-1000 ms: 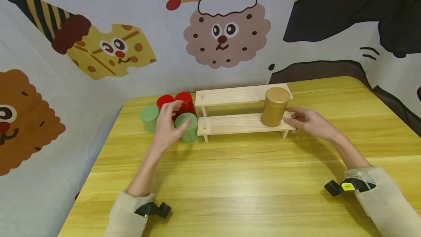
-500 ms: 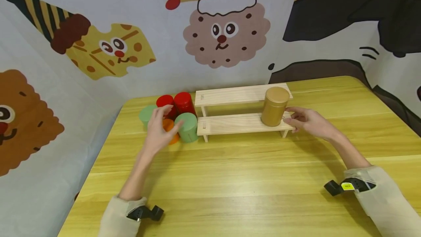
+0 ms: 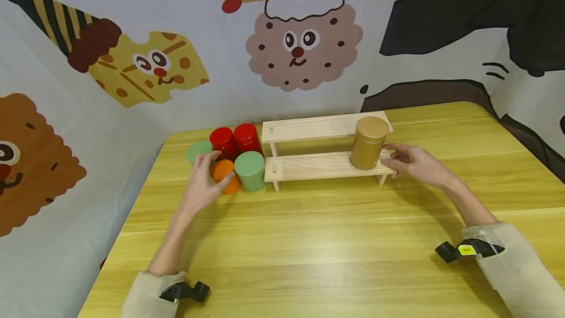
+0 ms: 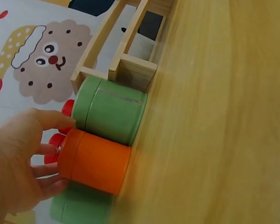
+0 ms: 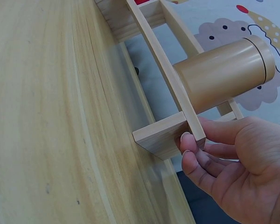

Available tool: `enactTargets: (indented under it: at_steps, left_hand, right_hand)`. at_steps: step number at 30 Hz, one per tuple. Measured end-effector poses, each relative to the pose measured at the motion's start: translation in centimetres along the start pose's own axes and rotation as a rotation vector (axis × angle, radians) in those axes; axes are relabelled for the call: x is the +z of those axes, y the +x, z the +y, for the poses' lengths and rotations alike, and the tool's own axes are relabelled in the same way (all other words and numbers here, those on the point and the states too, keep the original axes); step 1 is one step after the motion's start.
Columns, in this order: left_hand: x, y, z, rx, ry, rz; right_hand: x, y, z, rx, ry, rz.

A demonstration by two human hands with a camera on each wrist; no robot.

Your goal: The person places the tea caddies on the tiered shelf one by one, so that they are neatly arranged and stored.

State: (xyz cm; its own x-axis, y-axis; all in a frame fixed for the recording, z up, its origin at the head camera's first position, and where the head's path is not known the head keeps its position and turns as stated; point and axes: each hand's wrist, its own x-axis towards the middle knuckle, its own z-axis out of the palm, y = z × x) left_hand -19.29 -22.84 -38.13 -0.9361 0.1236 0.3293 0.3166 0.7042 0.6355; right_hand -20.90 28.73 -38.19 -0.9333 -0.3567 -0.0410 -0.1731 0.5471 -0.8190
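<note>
In the head view my left hand (image 3: pixel 204 184) is at an orange canister (image 3: pixel 223 173), thumb and fingers spread on either side of its lid. The left wrist view has the fingertips right at that lid, with a green canister (image 4: pixel 113 109) beside it. My right hand (image 3: pixel 417 163) pinches the right end of the lower board of a two-tier wooden shelf (image 3: pixel 309 167). In the right wrist view the thumb lies along the board's end and the fingers curl under it. A gold canister (image 3: pixel 370 144) stands upright on the lower board, just left of the right hand.
Behind the orange canister stand two red canisters (image 3: pixel 247 139). Another green canister (image 3: pixel 198 151) is at the far left, partly hidden by the left hand. The wooden table (image 3: pixel 309 249) runs back to a cloth backdrop (image 3: pixel 220 82) printed with cartoon figures.
My left hand has moved left and down, from above the canister group to around the orange canister's lid, uncovering the red canisters. The right hand, shelf and gold canister have stayed put.
</note>
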Motion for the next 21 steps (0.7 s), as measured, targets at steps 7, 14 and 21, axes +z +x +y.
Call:
enactTargets:
  at_steps: [7, 14, 21]
  left_hand:
    - [0.0, 0.0, -0.6, -0.022, 0.025, -0.056]
    - [0.1, -0.1, -1.2, -0.05, 0.045, -0.12]
    - [0.1, -0.1, -1.2, -0.048, 0.035, -0.126]
  right_hand:
    - [-0.1, 0.0, -0.1, 0.005, -0.004, 0.003]
    - [0.0, 0.0, -0.2, 0.004, -0.016, 0.005]
    - [0.0, 0.0, -0.1, 0.004, -0.011, 0.004]
